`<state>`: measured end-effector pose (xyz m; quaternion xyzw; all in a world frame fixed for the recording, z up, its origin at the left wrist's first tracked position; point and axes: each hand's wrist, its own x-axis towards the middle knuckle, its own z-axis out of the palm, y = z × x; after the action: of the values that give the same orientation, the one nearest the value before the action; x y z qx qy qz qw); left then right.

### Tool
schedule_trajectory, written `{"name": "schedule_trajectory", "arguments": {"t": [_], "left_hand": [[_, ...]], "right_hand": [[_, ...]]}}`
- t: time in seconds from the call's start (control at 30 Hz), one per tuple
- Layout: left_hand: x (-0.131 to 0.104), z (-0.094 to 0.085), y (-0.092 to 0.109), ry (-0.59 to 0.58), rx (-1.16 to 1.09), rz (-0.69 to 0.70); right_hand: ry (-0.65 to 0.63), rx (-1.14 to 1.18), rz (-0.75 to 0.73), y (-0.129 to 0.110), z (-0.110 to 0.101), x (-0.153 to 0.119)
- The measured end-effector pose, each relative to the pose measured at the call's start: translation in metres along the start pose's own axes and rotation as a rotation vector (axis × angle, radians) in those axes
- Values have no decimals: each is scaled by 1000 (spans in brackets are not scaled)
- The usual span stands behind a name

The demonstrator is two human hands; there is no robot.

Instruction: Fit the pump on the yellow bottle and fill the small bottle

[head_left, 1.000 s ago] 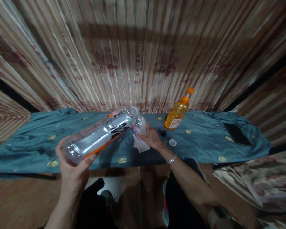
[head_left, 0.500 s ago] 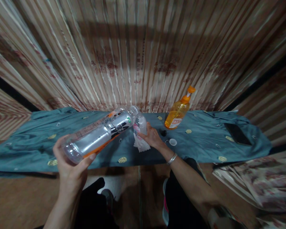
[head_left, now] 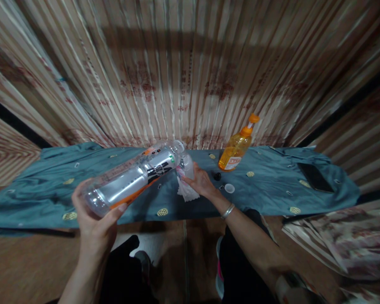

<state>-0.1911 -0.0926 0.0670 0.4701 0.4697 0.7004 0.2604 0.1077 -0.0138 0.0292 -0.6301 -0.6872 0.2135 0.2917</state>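
My left hand [head_left: 96, 215] is wrapped round the base of a large clear plastic bottle [head_left: 126, 181] with a silver, black and orange label. The bottle is tilted, its mouth pointing up and right, at the top of a smaller clear bottle [head_left: 187, 165]. Around that small bottle close the fingers of my right hand [head_left: 201, 181]; its lower part is partly hidden. Whether liquid passes between the two mouths I cannot make out. Beneath the small bottle lies a crumpled white tissue [head_left: 188, 193] on the blue-green cloth [head_left: 259, 194].
Right of my hands stands an orange pump bottle [head_left: 236, 152], part full of yellow liquid. Near it lie a small black cap [head_left: 217, 176] and a white cap [head_left: 229, 188]. A dark phone [head_left: 315, 177] rests at the right. A striped curtain [head_left: 183, 76] hangs close behind the table.
Almost nothing differs. Both hands keep their bottles in nearly the same place, with the mouth of the large bottle still at the small one.
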Motion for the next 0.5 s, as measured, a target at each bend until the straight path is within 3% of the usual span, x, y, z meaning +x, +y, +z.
{"name": "schedule_trajectory", "arguments": {"t": [0.5], "left_hand": [[5, -9, 0, 20, 85, 84]], "right_hand": [[12, -17, 13, 0, -1, -1]]}}
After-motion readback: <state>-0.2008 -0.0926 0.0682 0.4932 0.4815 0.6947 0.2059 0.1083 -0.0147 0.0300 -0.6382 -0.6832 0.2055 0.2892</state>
